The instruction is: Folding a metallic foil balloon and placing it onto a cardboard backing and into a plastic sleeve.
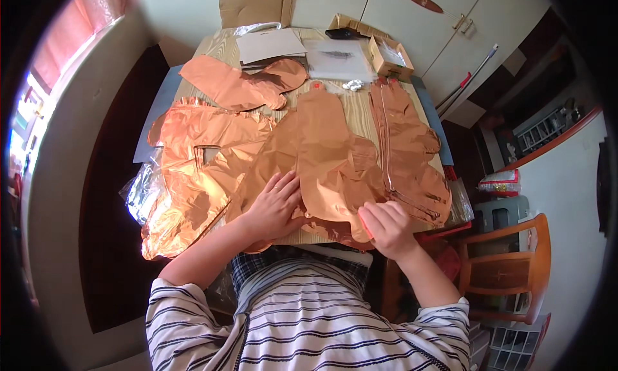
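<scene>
Flat copper-coloured foil balloons, uninflated, cover most of the table. My left hand point(277, 203) lies with fingers stretched out, pressing on the foil at the left edge of the middle balloon point(324, 149). At that balloon's lower right edge, my right hand point(388, 229) is closed around a small red object point(366, 221); most of it is hidden by the fingers, so its kind cannot be made out. A round red spot point(317, 85) shows at the middle balloon's top tab.
A stack of foil balloons point(412, 145) lies right, a crumpled heap point(187, 178) left, another balloon point(238, 84) beyond it. Farther back are white sheets point(270, 46), small white pieces point(353, 85), a cardboard box point(391, 58) and a black phone-like object point(342, 33). A wooden chair point(541, 268) stands right.
</scene>
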Demonstrator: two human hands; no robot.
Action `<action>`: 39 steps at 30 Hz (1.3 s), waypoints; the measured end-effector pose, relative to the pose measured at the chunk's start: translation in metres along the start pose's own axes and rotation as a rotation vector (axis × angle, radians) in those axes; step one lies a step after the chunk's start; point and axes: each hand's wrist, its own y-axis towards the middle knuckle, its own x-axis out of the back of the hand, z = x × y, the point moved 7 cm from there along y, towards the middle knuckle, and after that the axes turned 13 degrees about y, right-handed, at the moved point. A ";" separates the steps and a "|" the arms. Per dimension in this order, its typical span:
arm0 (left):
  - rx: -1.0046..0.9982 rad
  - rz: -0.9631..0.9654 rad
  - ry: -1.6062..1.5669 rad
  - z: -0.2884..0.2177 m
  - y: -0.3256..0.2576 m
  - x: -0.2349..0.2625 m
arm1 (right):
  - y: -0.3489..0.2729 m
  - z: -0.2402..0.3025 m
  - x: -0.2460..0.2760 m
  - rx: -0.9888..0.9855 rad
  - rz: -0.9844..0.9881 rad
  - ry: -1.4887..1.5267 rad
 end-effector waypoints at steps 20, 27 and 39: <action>0.124 -0.053 -0.033 0.028 -0.010 0.048 | -0.021 0.022 -0.032 0.001 0.073 0.019; -0.011 -0.060 -0.107 0.020 0.020 0.030 | -0.017 0.038 -0.028 -0.076 0.150 0.008; -0.056 -0.046 -0.089 0.011 0.020 0.018 | -0.182 0.030 -0.092 -1.776 -0.614 1.616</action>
